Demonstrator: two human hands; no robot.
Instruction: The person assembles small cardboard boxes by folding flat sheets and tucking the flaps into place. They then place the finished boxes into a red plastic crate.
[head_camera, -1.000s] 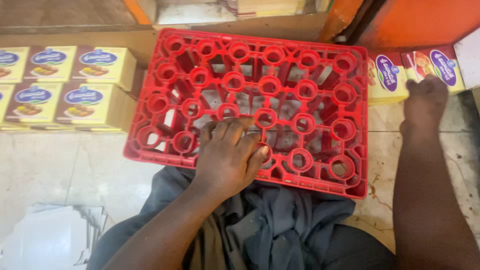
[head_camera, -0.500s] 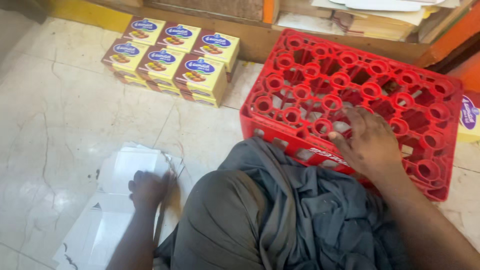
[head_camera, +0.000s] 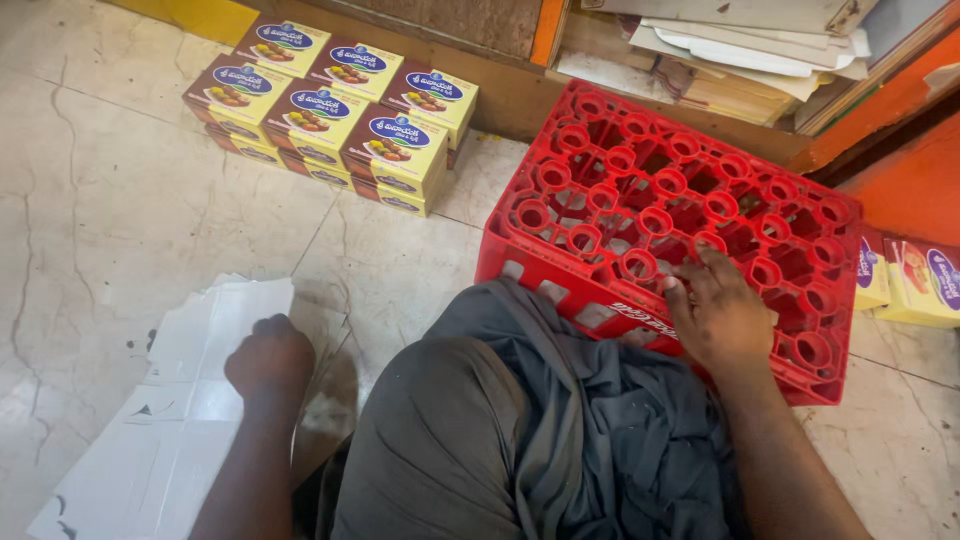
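Observation:
My left hand (head_camera: 270, 357) is down on the floor at the left. Its fingers are curled over the right edge of a stack of flat white cardboard sheets (head_camera: 190, 400). My right hand (head_camera: 722, 312) rests palm down on the near rim of a red plastic bottle crate (head_camera: 640, 190), fingers spread over the round cells and holding nothing. My knee in grey cloth (head_camera: 520, 440) lies between the two hands, up against the crate's front wall.
Yellow printed cartons (head_camera: 330, 115) are stacked in rows on the tiled floor behind the cardboard. More yellow boxes (head_camera: 920, 285) sit right of the crate. A wooden shelf base with piled flat cardboard (head_camera: 720, 50) runs along the back. Cracked pale tiles (head_camera: 90, 220) cover the left.
My left hand left the crate and came down onto the white cardboard, then curled shut on its edge. My right hand moved from the boxes at the right onto the crate. The view swung left.

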